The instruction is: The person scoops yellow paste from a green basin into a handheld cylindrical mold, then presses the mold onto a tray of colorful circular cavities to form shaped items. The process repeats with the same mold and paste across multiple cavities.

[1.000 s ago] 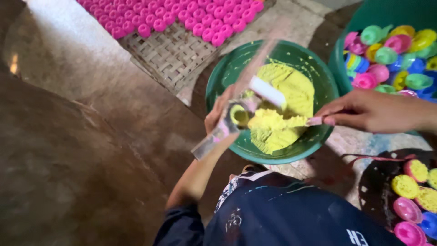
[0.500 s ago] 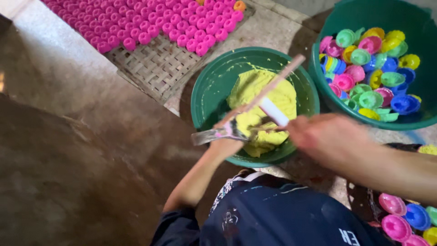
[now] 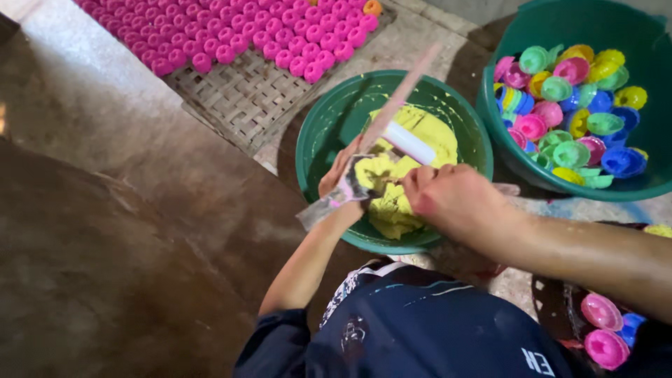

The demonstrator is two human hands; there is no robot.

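Left hand (image 3: pixel 341 173) grips a mould (image 3: pixel 371 175) over the dough (image 3: pixel 409 168) in the bowl (image 3: pixel 329 126); right hand (image 3: pixel 455 199) is closed on a scraper (image 3: pixel 402 94)

A small mould packed with yellow dough (image 3: pixel 374 171) sits tilted above the green plastic bowl of soft, lumpy yellow dough (image 3: pixel 329 119); a flat pink-handled scraper (image 3: pixel 343 192) crosses it.

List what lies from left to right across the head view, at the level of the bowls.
Bare brown floor → woven mat with pink moulded pieces → green bowl of yellow paste → teal tub of coloured moulds.
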